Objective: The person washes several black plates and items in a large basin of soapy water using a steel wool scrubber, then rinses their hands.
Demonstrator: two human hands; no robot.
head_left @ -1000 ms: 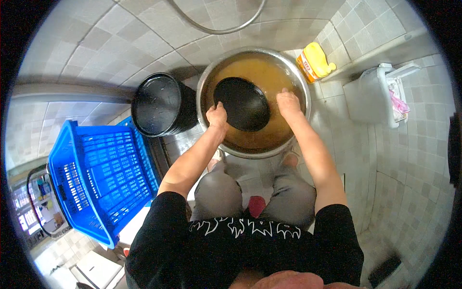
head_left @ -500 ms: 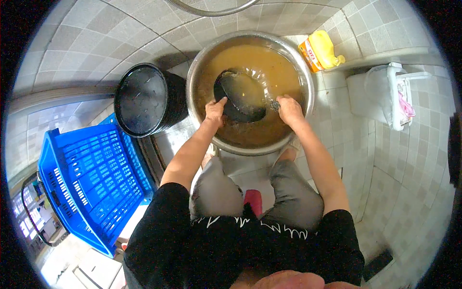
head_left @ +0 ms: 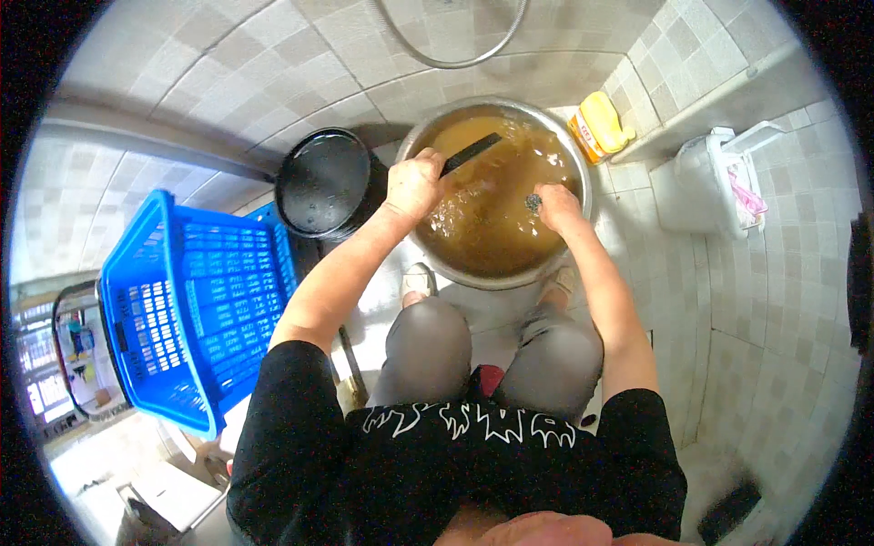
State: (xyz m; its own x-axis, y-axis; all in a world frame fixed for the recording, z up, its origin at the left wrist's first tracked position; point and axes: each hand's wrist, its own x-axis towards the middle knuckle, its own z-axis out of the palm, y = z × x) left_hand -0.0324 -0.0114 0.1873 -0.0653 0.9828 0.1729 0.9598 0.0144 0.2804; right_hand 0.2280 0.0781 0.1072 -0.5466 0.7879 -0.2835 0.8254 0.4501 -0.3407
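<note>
A wide metal basin (head_left: 588, 187) full of murky brown water (head_left: 487, 241) stands on the floor before me. My left hand (head_left: 416, 188) grips a black round plate (head_left: 475, 153), tilted up so that mostly its thin edge shows over the water. In my right hand (head_left: 558, 208), above the right part of the basin, is a steel wool scrubber (head_left: 533, 203) between closed fingers. Scrubber and plate are apart. Left of the basin rises a stack of black round plates (head_left: 323, 187), the top one wet.
A blue slatted plastic basket (head_left: 196, 300) lies tipped at the left. Behind the basin's right side stands a yellow jug (head_left: 601, 126). A whitish bin (head_left: 696, 187) with a pink item hangs or stands by the right wall. A metal hose (head_left: 446, 64) loops down the back wall.
My left hand has lifted the plate out of the water and turned it edge-on, moving up and left toward the stack. My right hand keeps the scrubber over the basin.
</note>
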